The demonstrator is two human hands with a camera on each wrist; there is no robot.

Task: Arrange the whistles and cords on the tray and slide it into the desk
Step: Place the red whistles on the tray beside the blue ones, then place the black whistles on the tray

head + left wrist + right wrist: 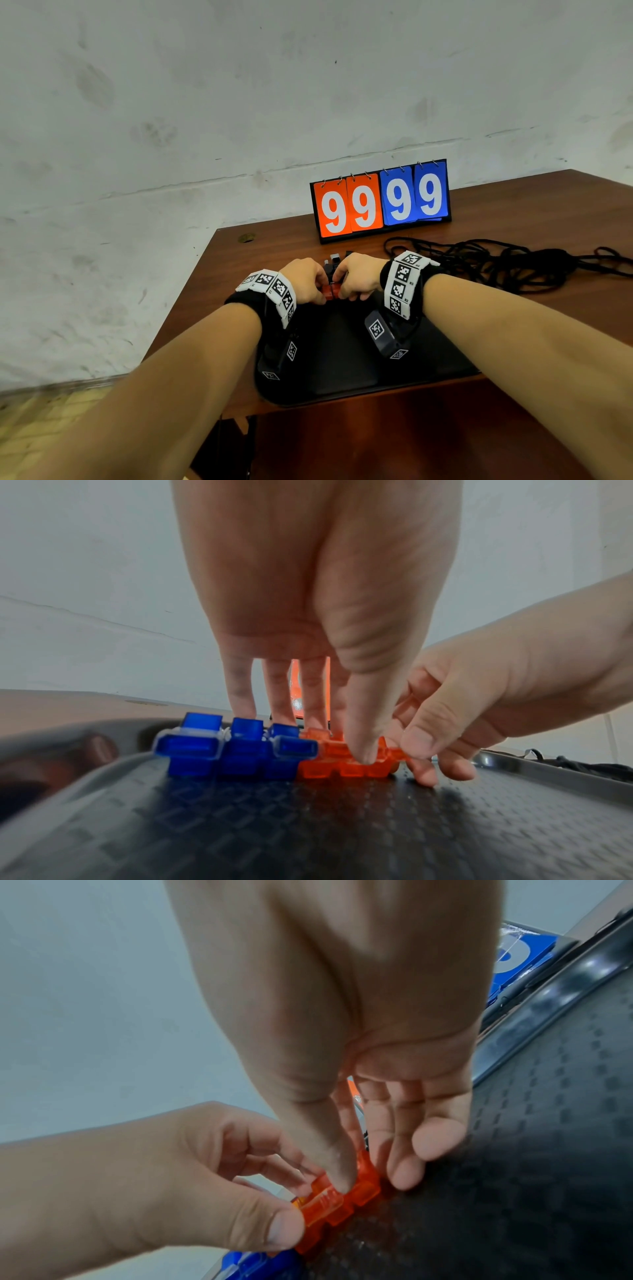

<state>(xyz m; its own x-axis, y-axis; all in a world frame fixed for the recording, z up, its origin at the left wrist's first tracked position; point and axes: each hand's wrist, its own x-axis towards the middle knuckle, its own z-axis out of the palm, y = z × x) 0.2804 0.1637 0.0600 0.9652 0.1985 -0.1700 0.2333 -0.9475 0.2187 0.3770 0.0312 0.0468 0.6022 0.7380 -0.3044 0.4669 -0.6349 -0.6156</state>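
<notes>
orange whistles [346, 758]: at tray [514, 831] far rim, pinched by left hand [303, 279] and right hand [356, 275] | blue whistles [232, 750] alongside | cords [513, 260] off-tray, cut off right

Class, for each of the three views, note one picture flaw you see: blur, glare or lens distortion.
Head view: wide-angle bending curves the desk edge and wall crack. Left wrist view: the tray blurs near the lens, while the blue whistles stay sharp. Right wrist view: glare streaks the tray rim, and the left hand is soft.
</notes>
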